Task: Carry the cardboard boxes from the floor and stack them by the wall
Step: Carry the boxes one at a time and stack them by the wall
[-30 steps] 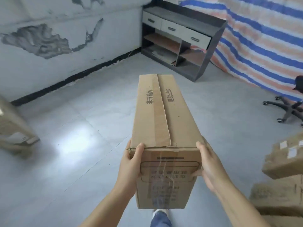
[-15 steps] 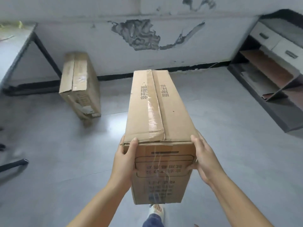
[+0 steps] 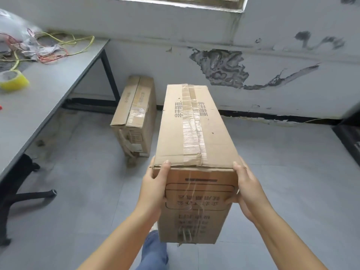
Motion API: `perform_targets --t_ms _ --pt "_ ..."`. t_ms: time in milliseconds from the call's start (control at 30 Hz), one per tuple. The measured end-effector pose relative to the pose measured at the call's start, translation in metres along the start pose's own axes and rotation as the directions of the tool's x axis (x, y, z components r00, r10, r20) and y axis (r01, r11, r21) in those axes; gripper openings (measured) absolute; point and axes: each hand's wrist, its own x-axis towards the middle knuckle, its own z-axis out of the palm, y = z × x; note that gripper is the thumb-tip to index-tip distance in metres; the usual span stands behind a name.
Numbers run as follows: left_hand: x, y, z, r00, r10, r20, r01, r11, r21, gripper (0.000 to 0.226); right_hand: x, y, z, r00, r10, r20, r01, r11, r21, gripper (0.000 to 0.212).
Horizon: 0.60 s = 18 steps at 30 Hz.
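A long, narrow cardboard box (image 3: pixel 196 133) is held up off the floor in front of the person, its far end pointing toward the wall (image 3: pixel 175 61). The left hand (image 3: pixel 153 189) grips its near left corner, thumb laid across the top edge and fingers wrapped round the side; the right hand (image 3: pixel 246 189) clasps the near right side, thumb pressed on the printed end face. The box is sealed — glossy, wrinkled clear tape runs along the top seam over brown tape, with dark printed characters on either flap. What it contains cannot be seen. The corrugated card is matte brown, slightly dented at the near edge, and thin strands of torn tape hang down the end panel.

A second box (image 3: pixel 134 112) of the same shape stands on the grey tiled floor (image 3: pixel 282 182) against the wall, just beside the black leg of a grey table (image 3: pixel 44 90). Its flaps are taped shut too, with crumpled tape and a loose strip at its near end.

On the tabletop lie a yellow tape roll (image 3: pixel 13 80), a tangle of red and yellow wires (image 3: pixel 56 47) and a crumpled clear plastic bag (image 3: pixel 17 30). The wall's paint has peeled in a rough, dark patch (image 3: pixel 220 67) — bare plaster underneath
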Motion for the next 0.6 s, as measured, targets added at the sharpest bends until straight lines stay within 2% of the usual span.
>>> perform_targets --t_ms 200,400,600 --pt "0.126 0.064 -0.005 0.998 -0.056 0.002 0.056 0.997 0.048 0.047 0.11 -0.052 0.064 0.999 0.044 -0.018 -0.043 0.999 0.019 0.04" --pt "0.227 0.097 0.015 0.995 -0.091 -0.04 0.093 0.993 0.066 0.05 0.218 -0.082 0.094 0.999 0.052 0.014 -0.053 0.998 0.022 0.038" --pt "0.32 0.116 0.062 0.986 -0.111 -0.127 0.116 0.993 0.03 0.052 0.335 -0.117 0.098 0.992 0.081 0.096 -0.079 0.997 -0.023 0.039"
